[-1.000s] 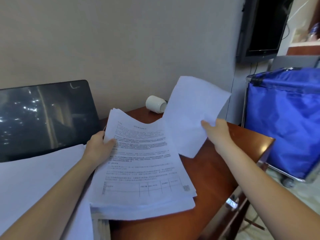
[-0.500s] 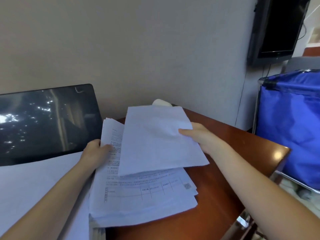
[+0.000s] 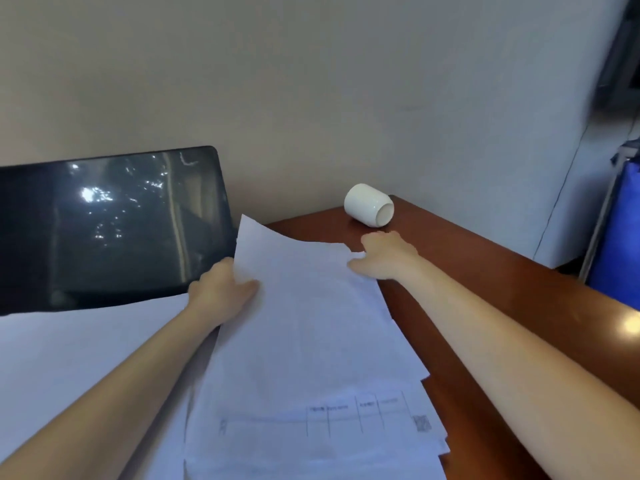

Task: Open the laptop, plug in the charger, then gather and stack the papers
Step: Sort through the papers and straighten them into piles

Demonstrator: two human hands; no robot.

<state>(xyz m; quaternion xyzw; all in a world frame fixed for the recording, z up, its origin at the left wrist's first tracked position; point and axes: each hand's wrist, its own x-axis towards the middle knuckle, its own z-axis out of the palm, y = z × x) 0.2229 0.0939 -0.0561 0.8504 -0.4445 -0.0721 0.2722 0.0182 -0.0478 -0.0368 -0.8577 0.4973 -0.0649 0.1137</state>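
Observation:
A thick stack of papers lies on the brown desk, a printed table showing at its near end. A blank white sheet now lies on top of it. My left hand grips the stack's far left edge, thumb on top. My right hand rests on the sheet's far right corner, fingers spread flat. The open laptop stands at the left, its dark screen reflecting light. No charger is visible.
A white cup lies on its side at the desk's far corner, just beyond my right hand. More white sheets cover the laptop's base at left. A blue fabric cart stands at the right, beyond the desk.
My right hand brought the blank sheet from the air down onto the stack and now presses its far corner. My left hand stayed on the stack's left edge. The view shifted left.

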